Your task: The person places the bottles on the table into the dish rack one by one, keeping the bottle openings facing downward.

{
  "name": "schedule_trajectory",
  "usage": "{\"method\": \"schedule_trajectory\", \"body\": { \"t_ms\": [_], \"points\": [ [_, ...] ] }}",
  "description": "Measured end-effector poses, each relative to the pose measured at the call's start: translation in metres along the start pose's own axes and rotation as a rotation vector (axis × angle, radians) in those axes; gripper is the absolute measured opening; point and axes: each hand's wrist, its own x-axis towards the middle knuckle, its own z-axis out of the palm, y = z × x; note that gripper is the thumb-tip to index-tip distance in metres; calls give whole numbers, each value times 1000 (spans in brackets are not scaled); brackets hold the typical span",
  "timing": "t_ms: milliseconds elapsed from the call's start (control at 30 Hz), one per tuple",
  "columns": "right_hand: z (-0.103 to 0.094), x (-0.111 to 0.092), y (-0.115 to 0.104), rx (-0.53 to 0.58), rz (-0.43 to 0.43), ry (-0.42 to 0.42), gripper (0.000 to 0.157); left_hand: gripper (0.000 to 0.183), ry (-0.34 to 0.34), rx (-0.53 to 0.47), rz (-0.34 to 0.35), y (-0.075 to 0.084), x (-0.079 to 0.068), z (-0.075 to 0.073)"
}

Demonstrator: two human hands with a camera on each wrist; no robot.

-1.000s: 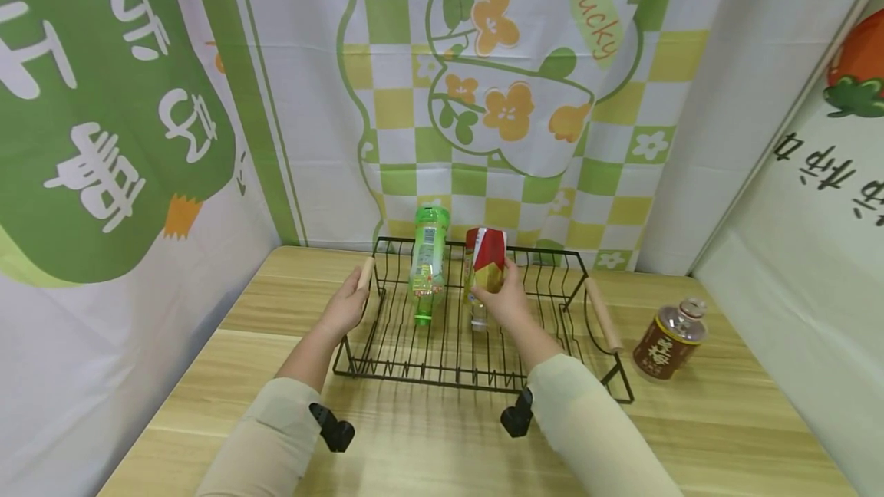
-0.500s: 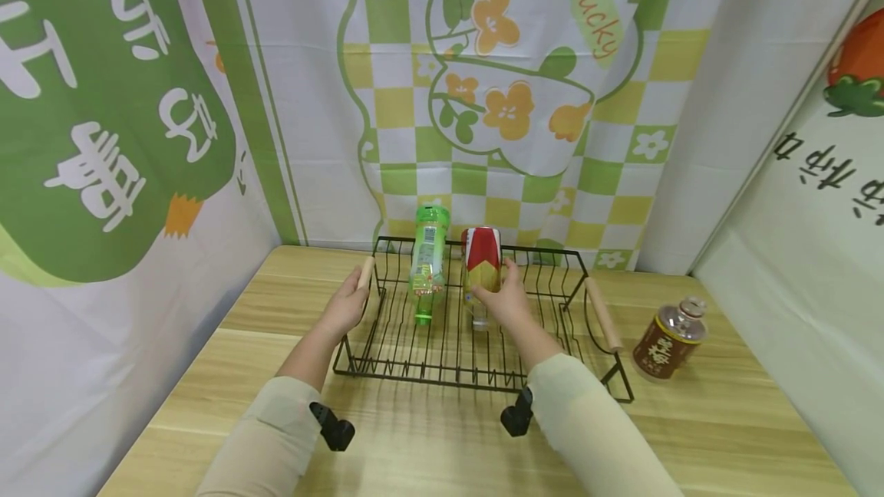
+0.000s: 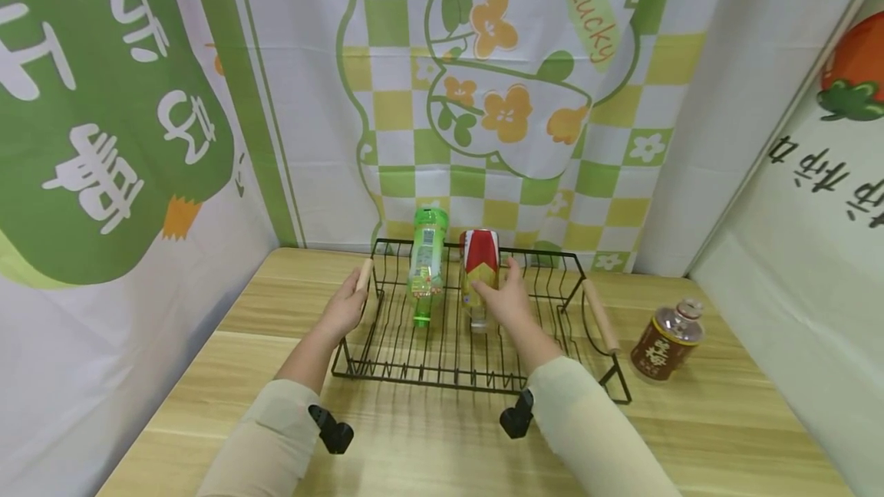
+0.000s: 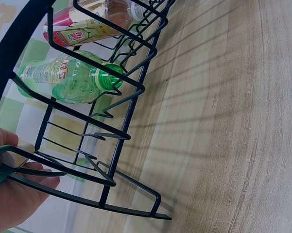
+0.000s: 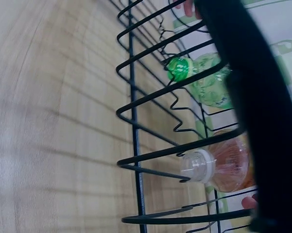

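Observation:
A black wire dish rack [image 3: 442, 384] stands on the table. My left hand [image 3: 343, 307] grips its left wooden handle [image 3: 364, 274], fingers curled round the wood in the left wrist view. Upside down in the rack leans a drink bottle with a red and yellow label [image 3: 482, 255], its clear cap [image 5: 197, 166] low among the wires. My right hand [image 3: 509, 301] is around this bottle, thumb overlapping its front and fingers spread just off its right side. Left of it, a green plastic bottle [image 3: 427, 251] also rests cap down. Rack wires partly hide both bottles in the wrist views.
A bottle with a brown label [image 3: 659, 347] stands upright on the wooden table [image 3: 414, 443], right of the rack. The rack's right wooden handle [image 3: 601, 317] lies between them. A patterned curtain [image 3: 400, 113] hangs close behind the rack.
The red and yellow bottle has turned and shifted slightly left, leaving its label more to the front. My right fingers have come off its right side. The left hand keeps its grip.

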Motion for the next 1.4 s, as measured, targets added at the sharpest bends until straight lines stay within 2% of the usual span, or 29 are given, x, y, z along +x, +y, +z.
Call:
{"method": "schedule_trajectory", "body": {
  "t_ms": [367, 700, 1033, 1400],
  "points": [
    [-21, -8, -3, 109, -17, -16, 88, 59, 8, 17, -13, -2, 1, 2],
    [-51, -13, 5, 75, -55, -40, 86, 59, 6, 4, -20, 0, -1, 2],
    [-86, -24, 12, 29, -104, -26, 93, 58, 13, -1, -13, 0, -2, 2],
    [-116, -37, 23, 105, -156, 30, 87, 59, 20, -5, -14, -1, -2, 1]
  ]
}}
